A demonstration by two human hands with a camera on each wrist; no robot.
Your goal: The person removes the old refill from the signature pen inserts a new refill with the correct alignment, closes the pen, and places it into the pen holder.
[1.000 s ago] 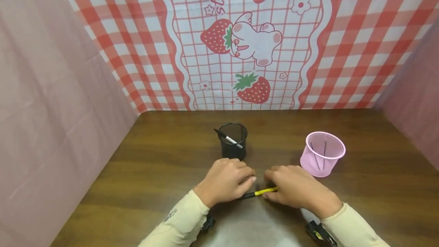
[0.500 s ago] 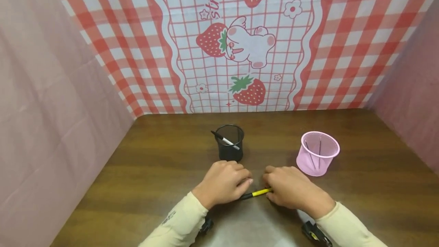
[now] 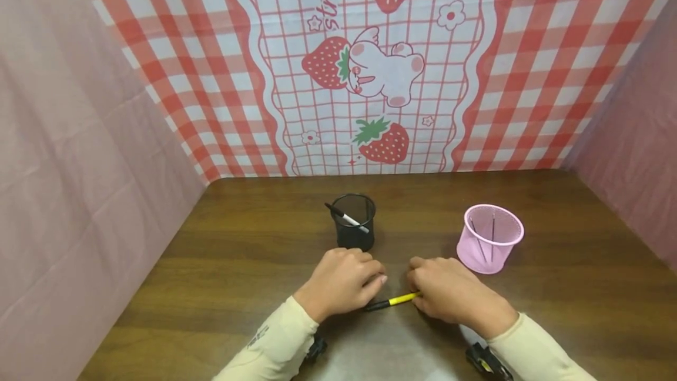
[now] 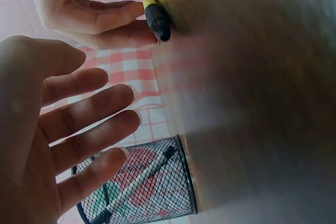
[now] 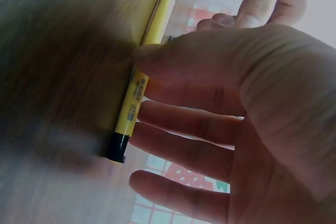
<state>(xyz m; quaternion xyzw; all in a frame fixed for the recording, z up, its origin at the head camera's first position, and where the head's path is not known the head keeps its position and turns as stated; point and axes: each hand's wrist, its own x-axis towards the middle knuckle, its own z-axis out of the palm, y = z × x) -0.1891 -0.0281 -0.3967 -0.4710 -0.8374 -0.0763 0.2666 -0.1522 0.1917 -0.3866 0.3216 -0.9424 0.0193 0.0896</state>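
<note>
Right hand (image 3: 457, 290): clamped on the yellow-and-black pen (image 5: 137, 92), my thumb on one side, fingers against the other.
Left hand (image 3: 341, 281): fingers loosely spread, thumb apart from them, nothing held; near the pen's black end, not touching it.
Pen position: between my two hands, slanted low at the tabletop (image 3: 238, 240), black end toward my left; can't tell whether it touches the wood.
Black mesh cup (image 3: 355, 239): upright, just beyond my left hand; black-and-white pen (image 3: 350, 220) leaning inside, dark end out over the rim.
Pink cup (image 3: 473, 254): upright, beyond my right hand and further right; two thin dark lines (image 3: 493, 231) show in it, can't tell what they are.
Backdrop: red-and-white checked cloth (image 3: 529, 75), strawberry print, behind the tabletop.
Sleeves (image 3: 275, 340): cream, both arms.
</note>
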